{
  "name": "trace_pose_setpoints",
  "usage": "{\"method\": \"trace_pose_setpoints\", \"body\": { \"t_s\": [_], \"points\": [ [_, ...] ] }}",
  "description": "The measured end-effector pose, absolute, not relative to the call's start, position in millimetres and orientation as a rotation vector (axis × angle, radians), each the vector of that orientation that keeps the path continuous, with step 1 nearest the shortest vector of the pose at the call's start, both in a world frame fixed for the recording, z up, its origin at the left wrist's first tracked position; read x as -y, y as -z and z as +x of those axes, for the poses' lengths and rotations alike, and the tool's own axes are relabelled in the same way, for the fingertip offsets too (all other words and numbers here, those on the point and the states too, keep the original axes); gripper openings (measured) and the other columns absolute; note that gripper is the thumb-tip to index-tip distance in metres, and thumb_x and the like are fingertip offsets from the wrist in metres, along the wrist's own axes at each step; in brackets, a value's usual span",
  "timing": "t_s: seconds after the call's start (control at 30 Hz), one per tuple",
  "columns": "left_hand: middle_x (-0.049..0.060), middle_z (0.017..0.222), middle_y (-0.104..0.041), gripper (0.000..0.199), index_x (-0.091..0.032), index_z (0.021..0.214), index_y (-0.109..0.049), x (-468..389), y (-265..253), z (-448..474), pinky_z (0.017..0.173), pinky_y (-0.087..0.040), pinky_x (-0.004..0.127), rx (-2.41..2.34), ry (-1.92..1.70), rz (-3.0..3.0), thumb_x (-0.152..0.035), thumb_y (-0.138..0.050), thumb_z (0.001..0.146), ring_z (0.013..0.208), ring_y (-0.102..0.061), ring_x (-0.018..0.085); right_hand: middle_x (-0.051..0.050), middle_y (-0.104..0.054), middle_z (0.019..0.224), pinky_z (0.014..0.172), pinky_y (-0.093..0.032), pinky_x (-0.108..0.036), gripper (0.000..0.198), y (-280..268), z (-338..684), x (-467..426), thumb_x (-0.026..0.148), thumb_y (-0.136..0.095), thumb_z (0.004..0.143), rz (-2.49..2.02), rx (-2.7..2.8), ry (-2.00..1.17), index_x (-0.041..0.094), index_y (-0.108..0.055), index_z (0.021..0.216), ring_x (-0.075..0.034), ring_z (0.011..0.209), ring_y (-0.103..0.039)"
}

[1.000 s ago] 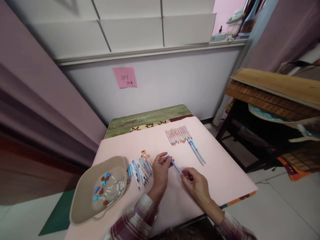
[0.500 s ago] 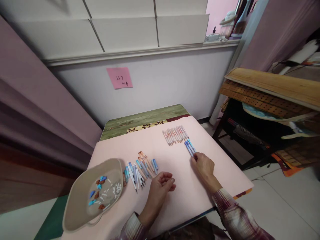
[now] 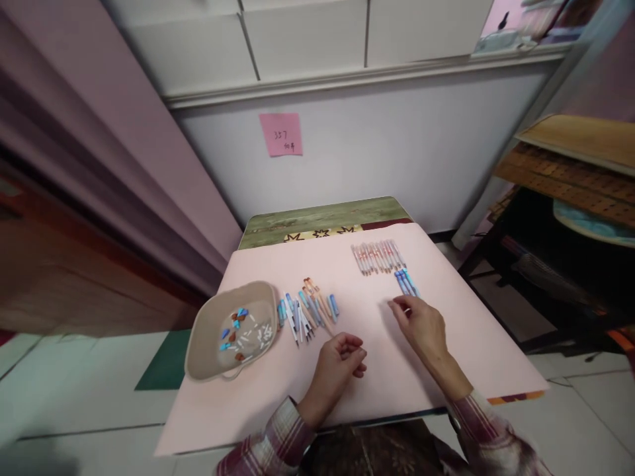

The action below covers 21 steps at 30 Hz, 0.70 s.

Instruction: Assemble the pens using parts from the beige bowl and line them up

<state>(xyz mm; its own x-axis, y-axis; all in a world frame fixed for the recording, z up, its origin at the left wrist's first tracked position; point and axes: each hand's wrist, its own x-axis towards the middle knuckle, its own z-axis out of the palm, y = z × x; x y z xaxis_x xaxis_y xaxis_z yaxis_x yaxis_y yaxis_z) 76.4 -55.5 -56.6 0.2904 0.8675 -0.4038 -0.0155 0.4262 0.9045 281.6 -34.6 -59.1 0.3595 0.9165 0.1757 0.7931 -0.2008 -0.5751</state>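
My right hand (image 3: 424, 327) hovers over the right part of the table, its thumb and fingers slightly apart and nothing visible between them. Just beyond its fingers lies a short row of blue-capped pens (image 3: 405, 282), partly covered by the hand. Above that is a neat row of clear-capped pens (image 3: 378, 258). My left hand (image 3: 337, 367) is loosely curled, palm turned inward, with no object in it. Beside it on the left lies a loose heap of pen parts (image 3: 307, 311): white refills with dark tips, blue pieces and peach-coloured barrels.
A beige bin (image 3: 198, 344) at the table's left holds blue and brown caps and small white pieces. The pink tabletop (image 3: 278, 410) carries everything. A pink note (image 3: 281, 134) is on the wall behind. A dark rack with wooden boards (image 3: 570, 158) stands at the right.
My right hand has drawn back from the blue-capped pens and let go of them; they stay lying below the upper row. My left hand keeps its curled pose. The view has shifted left.
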Motion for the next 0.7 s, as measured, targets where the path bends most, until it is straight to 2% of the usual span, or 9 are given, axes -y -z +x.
{"method": "trace_pose_setpoints", "body": {
  "t_s": [0.1,0.17,0.33,0.5,0.7],
  "points": [
    [0.000,0.067,-0.061,0.026,-0.014,0.085,-0.061,63.9,59.2,76.7,0.047,-0.046,0.023,-1.114,-0.732,0.971,-0.030,-0.072,0.068,0.052,-0.059,0.012,-0.001,-0.070,0.070,0.059,-0.041,-0.025,0.022,44.8,250.2,21.9,0.039,-0.059,0.084,-1.767,1.616,-0.637,0.022,-0.071,0.079,-0.016,0.063,-0.064],
    [0.000,0.065,-0.060,0.025,-0.015,0.083,-0.061,69.4,61.0,75.3,0.044,-0.043,0.022,-1.101,-0.728,0.970,-0.031,-0.071,0.068,0.050,-0.057,0.012,-0.001,-0.069,0.067,0.058,-0.041,-0.024,0.019,42.4,227.7,6.1,0.037,-0.062,0.080,-1.673,1.715,-0.772,0.021,-0.071,0.073,-0.016,0.060,-0.063],
    [-0.001,0.063,-0.061,0.024,-0.015,0.083,-0.062,76.2,67.0,55.1,0.038,-0.038,0.019,-1.192,-0.784,0.979,-0.031,-0.071,0.067,0.044,-0.054,0.010,-0.001,-0.069,0.068,0.061,-0.043,-0.024,0.022,69.3,187.1,-33.3,0.034,-0.055,0.081,-1.650,1.571,-0.718,0.020,-0.070,0.073,-0.015,0.062,-0.062],
    [0.002,0.069,-0.065,0.024,-0.015,0.083,-0.062,78.7,70.2,21.9,0.034,-0.034,0.017,-1.323,-0.900,0.972,-0.031,-0.069,0.067,0.042,-0.053,0.009,-0.004,-0.069,0.082,0.068,-0.045,-0.026,0.029,107.3,183.6,-42.2,0.030,-0.051,0.081,-1.646,1.558,-0.658,0.017,-0.071,0.098,-0.015,0.069,-0.060],
    [0.002,0.069,-0.065,0.023,-0.014,0.083,-0.061,85.9,65.0,-2.2,0.034,-0.032,0.017,-1.412,-0.946,0.932,-0.032,-0.067,0.068,0.042,-0.052,0.008,-0.006,-0.062,0.097,0.074,-0.046,-0.026,0.047,116.5,198.3,-44.3,0.020,-0.058,0.072,-1.494,1.922,-0.690,0.015,-0.064,0.119,-0.012,0.066,-0.055]
  ]
}}
